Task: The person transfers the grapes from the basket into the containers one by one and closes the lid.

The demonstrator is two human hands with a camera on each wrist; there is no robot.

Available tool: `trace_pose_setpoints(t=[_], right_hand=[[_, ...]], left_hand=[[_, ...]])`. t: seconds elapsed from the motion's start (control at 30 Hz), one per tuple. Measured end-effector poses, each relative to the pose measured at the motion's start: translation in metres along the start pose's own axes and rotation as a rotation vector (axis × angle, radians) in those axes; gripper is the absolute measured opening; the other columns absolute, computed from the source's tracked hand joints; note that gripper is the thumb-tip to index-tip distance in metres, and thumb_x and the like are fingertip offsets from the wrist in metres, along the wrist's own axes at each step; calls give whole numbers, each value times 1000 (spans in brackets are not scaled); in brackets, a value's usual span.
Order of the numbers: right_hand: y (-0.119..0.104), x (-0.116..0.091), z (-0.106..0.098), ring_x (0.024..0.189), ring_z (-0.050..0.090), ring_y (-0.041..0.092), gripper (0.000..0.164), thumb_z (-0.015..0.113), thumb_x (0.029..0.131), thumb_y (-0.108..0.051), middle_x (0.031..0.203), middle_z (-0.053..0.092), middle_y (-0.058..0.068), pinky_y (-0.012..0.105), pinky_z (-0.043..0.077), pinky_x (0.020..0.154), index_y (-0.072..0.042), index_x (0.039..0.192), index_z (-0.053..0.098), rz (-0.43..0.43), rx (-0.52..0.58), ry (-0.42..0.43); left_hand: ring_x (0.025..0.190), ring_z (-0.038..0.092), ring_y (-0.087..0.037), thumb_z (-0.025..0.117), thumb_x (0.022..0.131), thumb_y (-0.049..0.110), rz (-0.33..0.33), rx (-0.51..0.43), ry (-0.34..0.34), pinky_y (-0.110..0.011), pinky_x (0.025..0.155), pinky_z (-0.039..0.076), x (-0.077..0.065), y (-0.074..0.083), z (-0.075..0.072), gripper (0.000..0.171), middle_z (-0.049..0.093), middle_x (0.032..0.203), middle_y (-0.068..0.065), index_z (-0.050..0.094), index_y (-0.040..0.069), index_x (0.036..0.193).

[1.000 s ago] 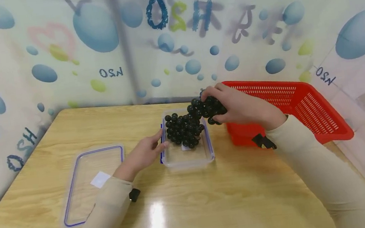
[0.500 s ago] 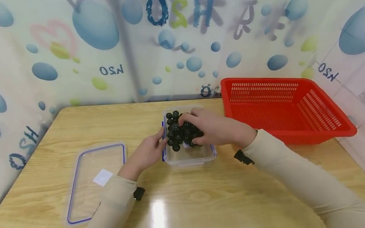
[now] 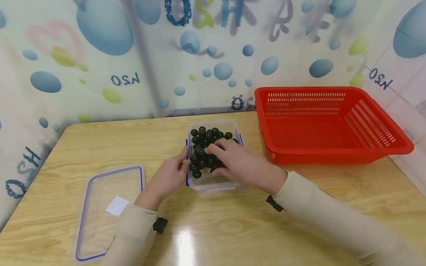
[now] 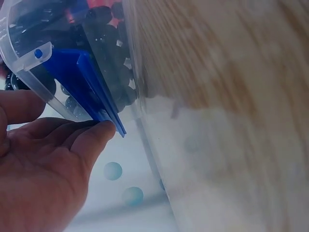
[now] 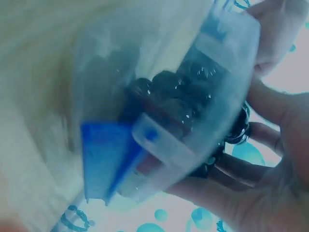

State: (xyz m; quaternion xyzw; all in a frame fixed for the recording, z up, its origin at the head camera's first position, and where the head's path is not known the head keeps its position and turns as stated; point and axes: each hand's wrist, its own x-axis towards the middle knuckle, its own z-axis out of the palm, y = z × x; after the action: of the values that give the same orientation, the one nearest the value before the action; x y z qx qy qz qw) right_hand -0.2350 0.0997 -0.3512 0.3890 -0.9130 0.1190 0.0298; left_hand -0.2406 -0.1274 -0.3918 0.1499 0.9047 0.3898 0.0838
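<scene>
A clear plastic food container [image 3: 211,187] with blue side latches stands on the table, holding dark grapes [image 3: 200,152]. My left hand [image 3: 168,176] grips its left side. In the left wrist view the thumb is at the rim and the fingertips touch the hanging blue latch [image 4: 79,79]. My right hand [image 3: 242,165] reaches into the container from the right, fingers curled over a bunch of the grapes and hiding part of it. Through the clear wall in the right wrist view, grapes [image 5: 193,96] show beside the right hand's fingers.
The container's clear lid [image 3: 97,214] with a blue seal lies left on the wooden table [image 3: 227,246], a white label [image 3: 117,205] on it. A red slotted basket [image 3: 331,156] stands at the back right. Behind the table hangs a patterned curtain [image 3: 207,85].
My right hand has carried a bunch of grapes from beside the red basket leftward and down into the container. The grapes there now lie more spread out. My left hand has stayed at the container's side.
</scene>
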Motion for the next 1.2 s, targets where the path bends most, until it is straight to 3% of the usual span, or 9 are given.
trace_pose_setpoints(t=[0.1,0.23,0.37,0.47,0.67,0.87,0.97,1.13,1.2], right_hand=[[-3,-3,7,119,54,28,46,69,94,-25,130,56,15,37,47,99,-6,134,56,1,-27,34],[-5,-7,10,125,53,29,48,69,94,-20,139,53,16,39,47,98,-7,138,55,37,-19,12],[-6,-11,12,125,53,31,51,70,93,-15,143,50,17,40,48,97,-7,140,53,32,-4,-12],[-7,-14,13,125,54,29,45,70,93,-12,142,51,16,40,49,96,-7,136,57,12,19,-12],[-10,-18,14,126,52,28,36,64,95,-6,140,53,17,54,43,99,-11,131,65,-38,27,-37],[-8,-18,18,119,58,27,43,67,94,-8,137,56,16,39,54,88,-16,136,62,-37,6,2],[-7,-18,24,119,55,28,47,66,95,-10,139,55,14,39,54,89,-16,140,56,-37,-69,26],[-4,-18,32,106,56,26,54,67,92,-4,156,33,7,31,56,74,-16,142,52,-94,-203,74],[-4,-19,31,100,55,23,57,69,90,-1,160,26,3,25,54,64,-17,142,53,-125,-235,73]], left_hand=[[46,36,-13,41,105,15,-4,6,5,-32,47,41,0,0,0,52,60,100,-25,27,1,153],[46,36,-13,40,105,17,-24,7,-4,-32,47,41,-1,1,0,53,51,77,-15,25,2,154],[46,36,-13,40,105,16,-27,8,-5,-31,46,40,-1,1,0,53,47,69,-10,25,1,153],[46,37,-13,39,106,17,-23,4,-5,-31,46,40,-2,2,0,53,50,73,-13,24,0,154],[45,35,-13,39,106,17,-9,-10,-2,-34,49,43,-1,3,2,53,60,102,-24,23,0,154],[45,35,-13,39,106,17,-6,-20,-2,-33,47,42,-2,3,2,53,56,84,-16,22,0,154],[44,35,-13,39,106,18,-2,-9,-4,-34,48,42,-2,2,3,54,52,76,-13,22,0,154],[44,34,-12,39,106,18,7,10,3,-34,48,42,0,2,3,54,58,87,-19,22,-1,154],[44,34,-12,39,106,18,0,10,0,-33,47,42,0,3,4,54,55,81,-17,22,-1,154]])
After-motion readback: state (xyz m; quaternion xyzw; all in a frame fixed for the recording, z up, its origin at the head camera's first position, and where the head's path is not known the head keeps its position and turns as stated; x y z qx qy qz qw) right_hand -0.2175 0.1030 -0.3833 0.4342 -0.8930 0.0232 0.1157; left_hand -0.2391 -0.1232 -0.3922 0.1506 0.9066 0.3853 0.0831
